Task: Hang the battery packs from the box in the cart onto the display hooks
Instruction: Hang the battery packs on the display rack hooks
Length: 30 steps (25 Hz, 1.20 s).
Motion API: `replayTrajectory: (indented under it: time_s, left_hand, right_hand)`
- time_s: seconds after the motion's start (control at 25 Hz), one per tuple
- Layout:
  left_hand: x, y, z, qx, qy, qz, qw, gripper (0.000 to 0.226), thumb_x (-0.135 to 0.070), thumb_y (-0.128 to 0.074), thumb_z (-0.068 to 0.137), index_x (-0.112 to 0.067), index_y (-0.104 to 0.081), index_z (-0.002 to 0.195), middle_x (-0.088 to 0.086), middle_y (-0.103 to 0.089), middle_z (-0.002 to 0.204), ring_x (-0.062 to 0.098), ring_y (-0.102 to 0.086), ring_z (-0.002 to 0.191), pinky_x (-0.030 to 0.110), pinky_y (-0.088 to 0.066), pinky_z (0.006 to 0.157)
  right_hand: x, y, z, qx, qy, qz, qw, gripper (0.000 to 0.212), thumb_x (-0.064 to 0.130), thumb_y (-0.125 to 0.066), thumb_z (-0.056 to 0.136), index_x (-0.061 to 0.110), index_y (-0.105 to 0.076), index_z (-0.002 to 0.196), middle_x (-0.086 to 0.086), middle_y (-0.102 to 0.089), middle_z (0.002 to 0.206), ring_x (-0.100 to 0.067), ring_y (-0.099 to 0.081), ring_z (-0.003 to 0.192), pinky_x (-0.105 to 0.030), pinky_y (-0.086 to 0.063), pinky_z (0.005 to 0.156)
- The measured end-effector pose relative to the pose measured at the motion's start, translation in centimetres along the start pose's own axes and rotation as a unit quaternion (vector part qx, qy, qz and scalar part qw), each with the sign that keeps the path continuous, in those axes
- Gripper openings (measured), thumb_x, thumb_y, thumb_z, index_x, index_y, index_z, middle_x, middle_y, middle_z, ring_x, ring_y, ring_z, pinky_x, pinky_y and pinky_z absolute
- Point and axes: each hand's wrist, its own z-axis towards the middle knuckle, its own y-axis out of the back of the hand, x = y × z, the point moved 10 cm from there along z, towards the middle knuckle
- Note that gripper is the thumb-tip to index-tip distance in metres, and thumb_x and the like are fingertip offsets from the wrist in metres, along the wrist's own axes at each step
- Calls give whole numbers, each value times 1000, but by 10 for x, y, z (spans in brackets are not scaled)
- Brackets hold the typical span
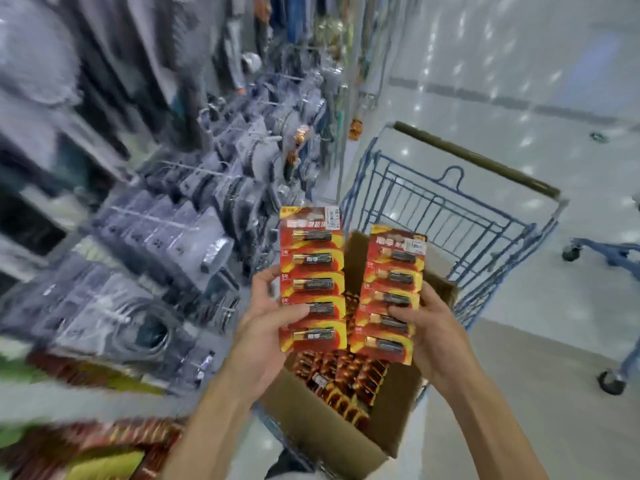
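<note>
I have two strips of batteries up over the box (346,424) in the cart (485,216), one in each hand. The left hand (266,323) grips the left strip (311,271) with its thumb across the front, and the right hand (433,330) grips the right strip (391,292) the same way. Both grips sit low, which leaves the top edges free. I'd swing left to the hooks (194,173) and hang one strip at a time, leading with its top edge. The rack is blurred, so I can't pick a free hook yet. Count: two strips, five cells showing on each. More packs lie in the box — too many to count.
</note>
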Motion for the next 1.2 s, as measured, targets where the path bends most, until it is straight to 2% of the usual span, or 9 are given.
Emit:
replayTrajectory:
  time_s: [0.16,0.32,0.44,0.56,0.76,0.88,1.08,1.2]
  left_hand:
    - [-15,30,-88,-94,-90,1,992,75,15,-72,66,-16,-48,129,15,-77,105,33,-77,90,45,-64,67]
    - [-22,68,-191,-176,-161,-33,970,75,15,-70,61,-12,-48,127,19,-76,105,35,-77,87,47,-64,66]
    - [-32,99,-267,-223,-215,-49,950,76,11,-67,63,-6,-54,136,23,-74,113,35,-76,93,47,-64,73]
    - [-38,129,-357,-262,-266,-55,926,72,9,-67,69,-7,-59,139,25,-71,122,38,-74,101,48,-64,78]
    - [-28,184,-528,-356,-335,-70,869,66,7,-72,80,-13,-58,141,23,-71,126,40,-72,110,47,-63,83]
    - [-10,219,-637,-422,-356,-83,830,52,-4,-63,89,-16,-60,139,19,-73,124,37,-73,110,49,-63,85]
    - [22,261,-799,-501,-387,-110,766,42,-19,-60,93,-18,-64,135,16,-74,122,37,-73,110,51,-63,87]
    - [37,280,-875,-533,-408,-124,731,36,-22,-53,102,-16,-63,136,17,-73,126,36,-73,109,47,-64,80]
  right_hand:
    - [-7,-41,-33,105,-3,-26,994,49,-10,-56,86,16,-64,127,-16,-74,118,-35,-74,104,-51,-58,86]
    - [-34,-99,-79,220,-33,-67,973,48,-12,-47,93,12,-61,132,-19,-73,120,-38,-72,107,-53,-59,86]
    - [-59,-154,-122,310,-54,-94,945,48,-12,-48,92,8,-61,133,-22,-71,122,-40,-71,107,-54,-60,87]
    - [-95,-212,-176,391,-74,-123,909,49,-8,-54,90,12,-62,133,-20,-71,124,-40,-71,108,-53,-61,85]
    - [-177,-303,-299,505,-119,-157,841,46,-4,-58,88,19,-68,126,-18,-71,124,-38,-72,105,-51,-62,79]
    - [-234,-347,-388,552,-143,-163,805,44,-2,-59,87,21,-70,123,-17,-73,120,-35,-74,101,-45,-62,71]
    - [-324,-395,-523,592,-185,-175,765,48,-4,-55,93,22,-63,132,-16,-73,122,-34,-74,101,-46,-64,74]
    - [-361,-417,-592,617,-199,-186,738,47,-4,-48,99,25,-62,133,-13,-74,120,-32,-75,100,-45,-64,72]
